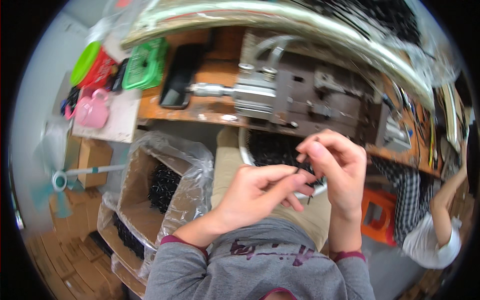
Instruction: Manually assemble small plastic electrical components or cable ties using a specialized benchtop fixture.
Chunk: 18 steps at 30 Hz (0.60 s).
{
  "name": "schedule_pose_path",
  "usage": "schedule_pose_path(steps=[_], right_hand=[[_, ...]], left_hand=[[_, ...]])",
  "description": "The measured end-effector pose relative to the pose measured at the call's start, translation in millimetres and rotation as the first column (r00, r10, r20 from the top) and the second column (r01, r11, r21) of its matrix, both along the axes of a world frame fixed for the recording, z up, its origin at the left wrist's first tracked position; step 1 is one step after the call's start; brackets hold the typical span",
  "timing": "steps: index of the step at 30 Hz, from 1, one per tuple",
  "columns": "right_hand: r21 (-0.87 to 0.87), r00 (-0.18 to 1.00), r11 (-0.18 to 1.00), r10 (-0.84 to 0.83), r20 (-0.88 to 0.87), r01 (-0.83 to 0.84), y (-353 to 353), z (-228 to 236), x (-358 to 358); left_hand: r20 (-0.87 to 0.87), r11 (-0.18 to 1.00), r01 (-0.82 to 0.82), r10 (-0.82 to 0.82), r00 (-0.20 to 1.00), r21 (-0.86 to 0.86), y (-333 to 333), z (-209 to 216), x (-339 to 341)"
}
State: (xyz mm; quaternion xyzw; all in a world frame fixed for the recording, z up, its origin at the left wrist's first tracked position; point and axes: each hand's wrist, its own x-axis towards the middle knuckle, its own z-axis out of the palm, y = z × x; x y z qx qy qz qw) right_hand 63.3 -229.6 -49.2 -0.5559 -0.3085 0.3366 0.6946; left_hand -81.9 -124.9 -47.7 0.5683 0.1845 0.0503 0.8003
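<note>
Both my hands are close together over a white tub [244,150] of small black parts [272,147] at my lap. My left hand [260,192] pinches a thin black piece [309,200] between thumb and fingers; most of it is hidden by the fingers. Just above and to the right, the thumb and forefinger of my right hand [342,167] are drawn together in a pinch. Whatever lies between them is too small or blurred to make out. Beyond the tub, a metal fixture with a cylinder [255,95] is mounted on the bench.
Plastic-lined cartons [142,195] of black parts stand at left, near a fan [59,181]. The bench carries a phone [177,77], a green basket [145,65] and a pink cup [91,110]. A co-worker [432,240] sits at right beside an orange stool [378,215].
</note>
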Motion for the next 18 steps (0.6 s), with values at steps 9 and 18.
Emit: schedule_pose_path(steps=[9, 18], right_hand=[[0.117, 0.986, 0.987, -0.121, 0.111, 0.108, 7.2, 1.6, -10.4], [0.097, 0.946, 0.969, -0.243, 0.215, 0.227, -27.9, -8.0, -13.9]], left_hand=[[0.721, 0.430, -0.782, 0.342, 0.603, 0.451, 100.9, 43.9, -3.4], [0.867, -0.015, -0.963, 0.439, 0.236, 0.270, 257.9, 138.2, -7.7]])
